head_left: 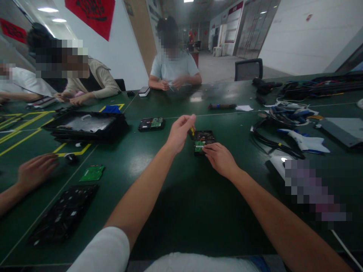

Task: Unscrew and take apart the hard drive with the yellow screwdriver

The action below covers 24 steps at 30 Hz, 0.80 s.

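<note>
At frame centre, the left hand [179, 133] pinches a yellow-handled screwdriver [192, 131] over the hard drive [202, 141] on the table [176, 196]; the right hand [219, 158] presses it flat. The tip could slip and gouge the green circuit board [199, 146].

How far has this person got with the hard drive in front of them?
Done: the hard drive lies circuit-board side up on the green table, within reach. In hand: the left hand holds a yellow-handled tool at the drive's far edge, while the right hand steadies its near corner. Left: the green board is still on the drive; whether any screws are out is too small to tell.
</note>
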Each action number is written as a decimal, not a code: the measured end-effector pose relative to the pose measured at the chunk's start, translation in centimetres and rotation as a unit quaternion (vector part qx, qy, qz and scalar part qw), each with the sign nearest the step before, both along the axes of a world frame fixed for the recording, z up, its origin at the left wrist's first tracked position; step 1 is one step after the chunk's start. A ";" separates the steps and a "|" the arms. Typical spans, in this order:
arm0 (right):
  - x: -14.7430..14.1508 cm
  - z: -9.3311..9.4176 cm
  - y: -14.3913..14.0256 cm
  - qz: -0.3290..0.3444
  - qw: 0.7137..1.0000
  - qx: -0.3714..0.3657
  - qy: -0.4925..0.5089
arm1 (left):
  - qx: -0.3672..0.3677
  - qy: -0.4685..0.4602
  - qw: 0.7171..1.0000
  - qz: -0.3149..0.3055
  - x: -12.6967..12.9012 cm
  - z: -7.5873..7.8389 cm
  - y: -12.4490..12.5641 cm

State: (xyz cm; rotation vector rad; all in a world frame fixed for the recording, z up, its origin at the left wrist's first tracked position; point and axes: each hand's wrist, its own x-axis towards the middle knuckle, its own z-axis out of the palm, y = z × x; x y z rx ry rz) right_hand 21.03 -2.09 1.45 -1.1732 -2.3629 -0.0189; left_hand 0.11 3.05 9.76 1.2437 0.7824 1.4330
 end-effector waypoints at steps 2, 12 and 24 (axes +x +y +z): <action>0.0 0.0 0.0 0.000 1.000 0.000 0.002 | -0.004 0.000 1.000 -0.025 0.0 0.1 -0.1; 0.0 0.1 0.0 -0.009 1.000 -0.009 0.006 | -0.009 0.026 0.996 -0.082 0.3 0.5 -0.7; 0.0 0.2 0.0 -0.001 1.000 -0.011 0.011 | 0.054 0.190 0.978 0.062 -0.8 0.6 0.0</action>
